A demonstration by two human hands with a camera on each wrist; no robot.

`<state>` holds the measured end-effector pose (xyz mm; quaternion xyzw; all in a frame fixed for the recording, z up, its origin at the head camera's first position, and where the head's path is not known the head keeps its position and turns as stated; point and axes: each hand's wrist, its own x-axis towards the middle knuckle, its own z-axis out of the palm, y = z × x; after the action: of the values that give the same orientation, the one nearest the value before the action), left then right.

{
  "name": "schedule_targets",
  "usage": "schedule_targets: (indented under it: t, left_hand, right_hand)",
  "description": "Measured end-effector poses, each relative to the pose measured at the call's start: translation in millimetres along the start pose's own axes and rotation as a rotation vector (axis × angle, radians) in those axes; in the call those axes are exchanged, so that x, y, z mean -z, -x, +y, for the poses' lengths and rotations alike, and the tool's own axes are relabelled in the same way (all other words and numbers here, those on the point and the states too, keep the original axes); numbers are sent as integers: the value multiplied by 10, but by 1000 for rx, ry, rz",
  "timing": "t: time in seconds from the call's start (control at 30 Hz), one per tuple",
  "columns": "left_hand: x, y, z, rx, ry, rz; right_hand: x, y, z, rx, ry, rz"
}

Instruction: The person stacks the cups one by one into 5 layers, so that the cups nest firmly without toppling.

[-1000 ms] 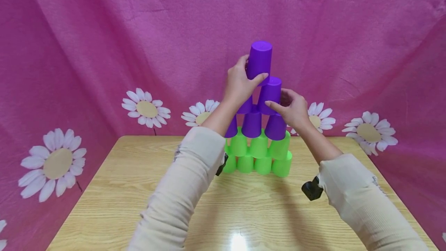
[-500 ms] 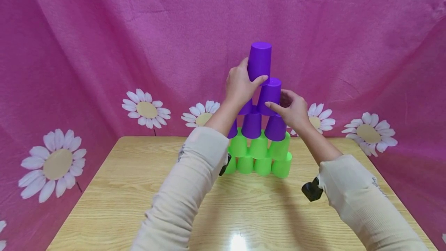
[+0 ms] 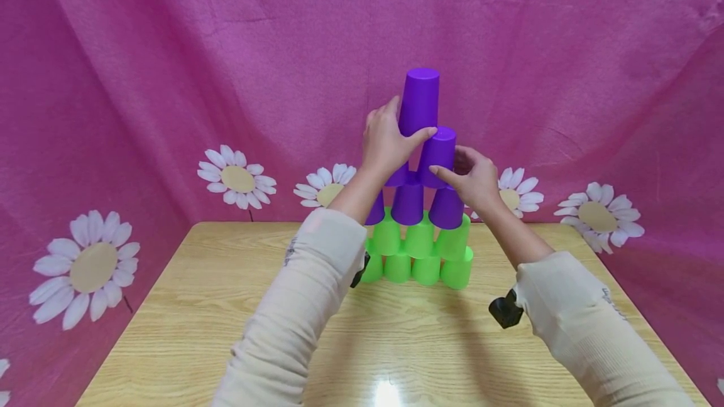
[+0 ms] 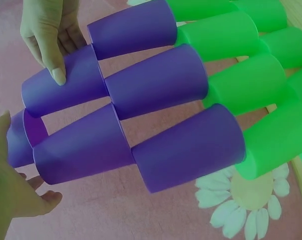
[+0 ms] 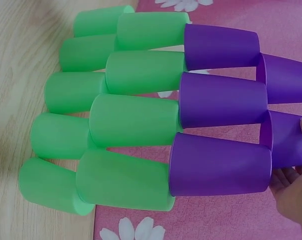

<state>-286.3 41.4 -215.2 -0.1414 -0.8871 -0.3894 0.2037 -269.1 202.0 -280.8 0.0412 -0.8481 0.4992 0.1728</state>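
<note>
An upside-down purple cup (image 3: 420,102) tops a pyramid of inverted cups, and my left hand (image 3: 386,146) holds it low, thumb in front and fingers at its left side. My right hand (image 3: 477,181) pinches the right-hand purple cup (image 3: 437,159) of the tier below, thumb on its front and fingers behind. The left-hand cup (image 4: 83,145) of that tier is partly hidden by my left hand in the head view. Under these stand 3 purple cups (image 5: 223,100), resting on two rows of green cups (image 5: 133,120). The right wrist view does not show the top cup.
The pyramid stands toward the back of a wooden table (image 3: 226,306). Close behind hangs a pink cloth (image 3: 305,68) printed with white daisies. A black wrist device (image 3: 506,309) sits at the right cuff (image 3: 557,281).
My left hand and the top purple cup have shifted slightly left, and the left thumb sits lower against the cup. My right hand keeps its place on the lower purple cup.
</note>
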Motion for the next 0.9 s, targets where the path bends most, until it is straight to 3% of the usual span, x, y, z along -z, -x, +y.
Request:
schedule_targets:
  t: [0.53, 0.9]
  left_hand:
    - [127, 49, -289, 33, 25, -42]
    - [268, 137, -569, 13, 29, -36]
  right_hand:
    - [-15, 12, 53, 25, -18, 12]
    - [142, 62, 70, 56, -1, 27]
